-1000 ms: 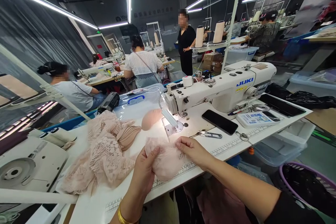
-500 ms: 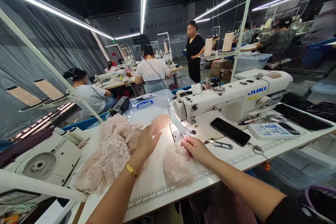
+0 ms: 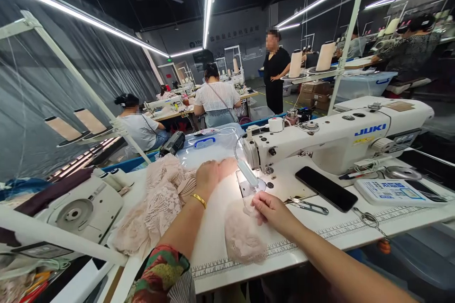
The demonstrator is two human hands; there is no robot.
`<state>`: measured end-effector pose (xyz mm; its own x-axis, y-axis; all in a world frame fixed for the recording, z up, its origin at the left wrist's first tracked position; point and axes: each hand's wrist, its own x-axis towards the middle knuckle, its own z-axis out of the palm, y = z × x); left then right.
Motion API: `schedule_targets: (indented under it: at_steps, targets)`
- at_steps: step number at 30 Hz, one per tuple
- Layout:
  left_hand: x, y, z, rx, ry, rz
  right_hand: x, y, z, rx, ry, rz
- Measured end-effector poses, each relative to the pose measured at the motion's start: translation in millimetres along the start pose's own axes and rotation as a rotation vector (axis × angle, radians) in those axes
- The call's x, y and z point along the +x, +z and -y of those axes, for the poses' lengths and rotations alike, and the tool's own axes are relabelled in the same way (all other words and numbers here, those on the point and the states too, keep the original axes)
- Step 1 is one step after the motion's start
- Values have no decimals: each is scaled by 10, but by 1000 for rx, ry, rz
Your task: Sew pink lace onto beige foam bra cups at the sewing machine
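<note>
My right hand (image 3: 268, 207) is closed in a pinch on the top edge of a pale pink lace piece (image 3: 245, 236), which hangs over the table's front by the printed ruler. Just beyond those fingertips is the lit needle area (image 3: 249, 180) of a white sewing machine (image 3: 320, 137). To the left, my left hand (image 3: 208, 175) reaches forward, a gold bracelet on its wrist. It meets a smooth pink piece of fabric (image 3: 228, 166) beside the needle area; its fingers are blurred and partly hidden. A heap of pale pink lace (image 3: 159, 203) lies left of that forearm.
Right of the needle lie thread snips (image 3: 309, 206), a black phone (image 3: 326, 188) and a white-and-blue box (image 3: 391, 191). A clear lidded bin (image 3: 213, 144) stands behind the table. Another machine (image 3: 78, 213) is at the left. Several people sit or stand farther off.
My left hand has moved forward from above the table to the smooth pink fabric. The right hand keeps its pinch on the lace piece. The view has shifted slightly left.
</note>
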<state>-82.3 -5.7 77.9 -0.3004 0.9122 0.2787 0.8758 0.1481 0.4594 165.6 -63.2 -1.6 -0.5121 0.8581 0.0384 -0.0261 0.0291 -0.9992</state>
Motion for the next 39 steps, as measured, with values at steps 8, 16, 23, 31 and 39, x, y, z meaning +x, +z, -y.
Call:
schedule_targets:
  at_steps: [8, 16, 23, 31, 39]
  targets:
    - [-788, -519, -249, -433, 15, 282, -14, -73, 79, 224, 29, -19]
    - [-1315, -317, -448, -366, 149, 407, -223, -46, 168, 187, -59, 4]
    - [-1294, -517, -490, -494, 395, 518, -571, -4, 610, -401, -265, 148]
    - [-1194, -769, -376, -436, 330, 787, -534, -68, 1001, -827, -581, 180]
    - [-1145, -574, -75, 239, 951, 102, -22, 82, 289, -784, -883, -95]
